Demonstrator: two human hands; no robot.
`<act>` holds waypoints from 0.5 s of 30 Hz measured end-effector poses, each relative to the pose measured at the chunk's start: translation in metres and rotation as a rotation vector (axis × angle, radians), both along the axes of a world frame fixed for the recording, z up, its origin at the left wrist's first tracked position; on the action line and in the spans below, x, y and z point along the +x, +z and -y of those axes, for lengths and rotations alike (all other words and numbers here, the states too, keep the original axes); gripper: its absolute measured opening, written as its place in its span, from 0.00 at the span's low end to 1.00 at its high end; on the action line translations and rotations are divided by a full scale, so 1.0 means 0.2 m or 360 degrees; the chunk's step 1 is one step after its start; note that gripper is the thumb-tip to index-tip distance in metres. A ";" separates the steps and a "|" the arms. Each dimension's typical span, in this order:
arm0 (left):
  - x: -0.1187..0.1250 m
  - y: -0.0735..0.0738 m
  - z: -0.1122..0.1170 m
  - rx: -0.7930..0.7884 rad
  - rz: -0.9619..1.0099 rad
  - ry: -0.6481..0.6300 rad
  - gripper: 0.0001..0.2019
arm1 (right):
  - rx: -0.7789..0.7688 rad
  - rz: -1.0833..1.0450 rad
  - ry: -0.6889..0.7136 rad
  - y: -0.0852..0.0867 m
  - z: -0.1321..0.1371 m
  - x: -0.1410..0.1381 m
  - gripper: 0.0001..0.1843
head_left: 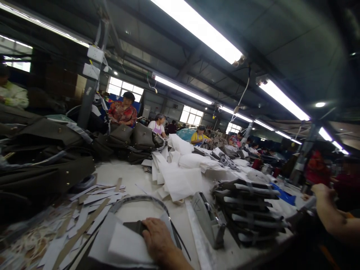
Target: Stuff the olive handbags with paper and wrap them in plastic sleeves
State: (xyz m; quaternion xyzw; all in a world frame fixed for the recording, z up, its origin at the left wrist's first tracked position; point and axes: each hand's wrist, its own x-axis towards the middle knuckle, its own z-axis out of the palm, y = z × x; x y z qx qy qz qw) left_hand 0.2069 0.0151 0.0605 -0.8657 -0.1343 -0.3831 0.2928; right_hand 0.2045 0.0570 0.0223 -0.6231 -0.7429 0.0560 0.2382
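My left hand (159, 238) lies at the lower middle with its fingers curved over the dark part of a bag (135, 226). White foam sheet (128, 245) covers much of that bag, and its looped handle (137, 198) arches up behind. To the right, my right hand (323, 191) is raised near the table's edge, bent at the wrist with fingers curled. Blur and dark surroundings hide what those fingers hold, if anything. A grey tape dispenser (208, 221) stands between the hands, beside a stack of dark pieces with pale-wrapped strips (250, 210).
Dark bags (47, 150) are heaped at the left. Paper strips (92, 210) and tangled cords (28, 240) litter the table (118, 170). White foam sheets (182, 176) pile up behind, near a blue item (284, 195). Several people work farther back; a metal post (90, 90) rises at left.
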 end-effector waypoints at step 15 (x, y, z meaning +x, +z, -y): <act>-0.97 -0.15 -0.32 -0.0593 0.0020 0.0134 0.13 | 0.0009 0.0008 0.0025 -0.05 -0.06 0.02 0.19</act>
